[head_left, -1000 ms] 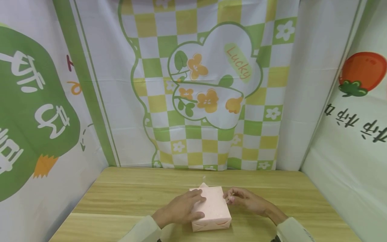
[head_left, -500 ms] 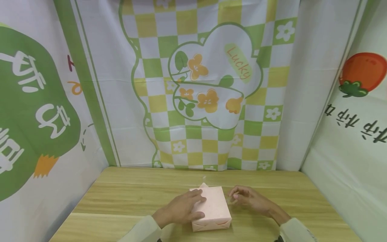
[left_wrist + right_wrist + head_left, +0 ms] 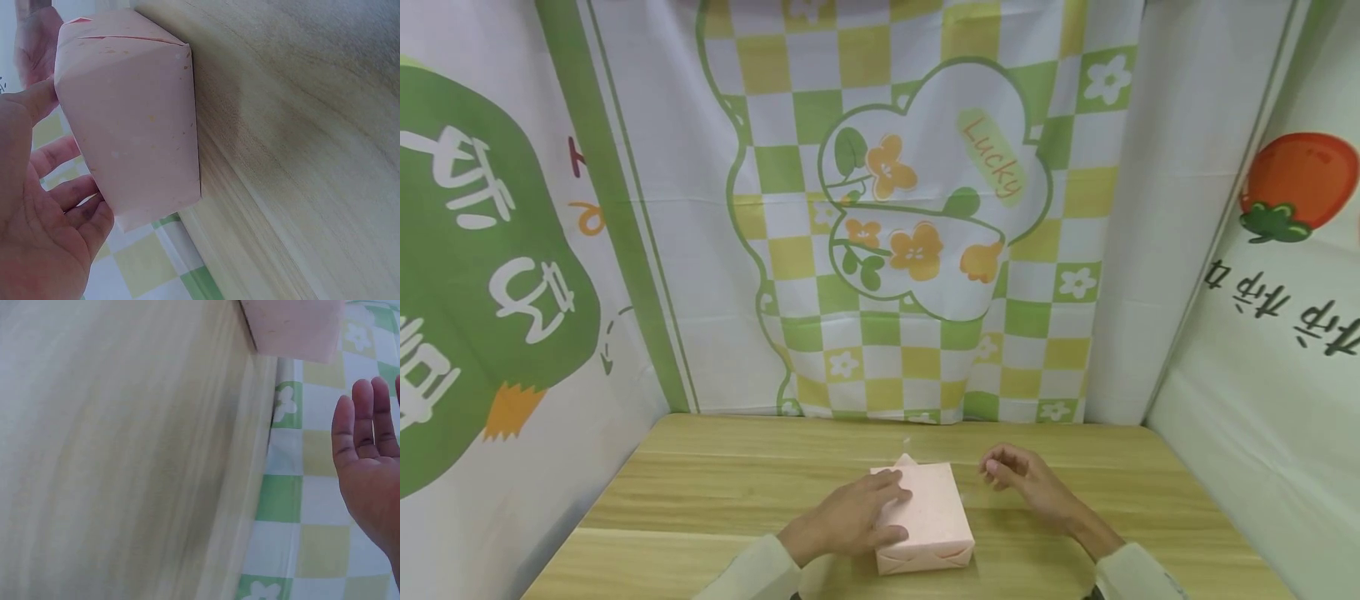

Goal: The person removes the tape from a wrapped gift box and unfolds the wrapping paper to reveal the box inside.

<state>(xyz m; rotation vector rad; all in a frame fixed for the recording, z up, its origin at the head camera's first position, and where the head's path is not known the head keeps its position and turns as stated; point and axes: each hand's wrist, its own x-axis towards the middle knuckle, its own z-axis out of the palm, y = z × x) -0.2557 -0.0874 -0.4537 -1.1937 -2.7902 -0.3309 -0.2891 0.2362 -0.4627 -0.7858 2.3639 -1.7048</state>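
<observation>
A box wrapped in pale pink paper point(image 3: 931, 508) lies on the wooden table, its near end folded into creased flaps. At its far end a small pointed paper flap point(image 3: 906, 459) sticks out. My left hand point(image 3: 853, 515) rests over the box's left part, with fingers spread on the top. In the left wrist view the thumb and fingers lie along an edge of the pink box point(image 3: 134, 125). To the right of the box hovers my right hand point(image 3: 1018, 479), apart from it, fingers loosely bent and nothing visible in them. A small translucent strip point(image 3: 965, 497) shows beside the box's right edge.
Another tiny translucent piece point(image 3: 907, 440) shows beyond the box's far end. The wood-grain table point(image 3: 737, 475) ends at a checkered green and yellow curtain point(image 3: 917, 358). White printed cloths hang at the left point(image 3: 617, 350) and right point(image 3: 1262, 400).
My right hand has drawn away from the box's right edge, moving right and farther back, with its pinched fingers loosening. The left hand and the box stay put.
</observation>
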